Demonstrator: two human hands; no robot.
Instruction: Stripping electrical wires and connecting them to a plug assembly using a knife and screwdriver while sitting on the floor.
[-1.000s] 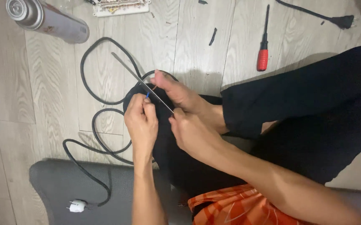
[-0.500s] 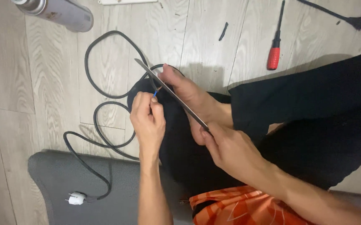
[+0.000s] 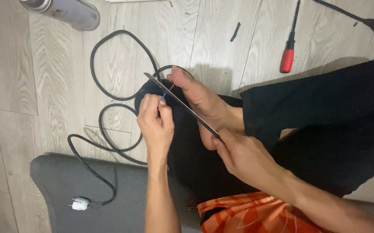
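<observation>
My left hand [image 3: 154, 123] pinches a thin blue wire [image 3: 163, 96] that comes out of the end of a black cable [image 3: 109, 90]. My right hand [image 3: 243, 155] grips the handle end of a long thin knife [image 3: 180, 105], whose blade runs up and left across the wire tip. A bare foot [image 3: 200, 97] rests on the cable end beside the blade. The cable coils in loops on the wooden floor and ends in a white plug [image 3: 80, 203] at the lower left.
A red-handled screwdriver [image 3: 289, 47] lies on the floor at upper right. A grey spray can [image 3: 64, 11] lies at upper left. A grey mat [image 3: 66, 190] sits at the bottom left. Black trouser legs fill the right side. Another black cord [image 3: 351, 15] lies at the top right.
My right hand has slid down and right along the knife to its handle. The left hand still pinches the wire. The view has shifted slightly.
</observation>
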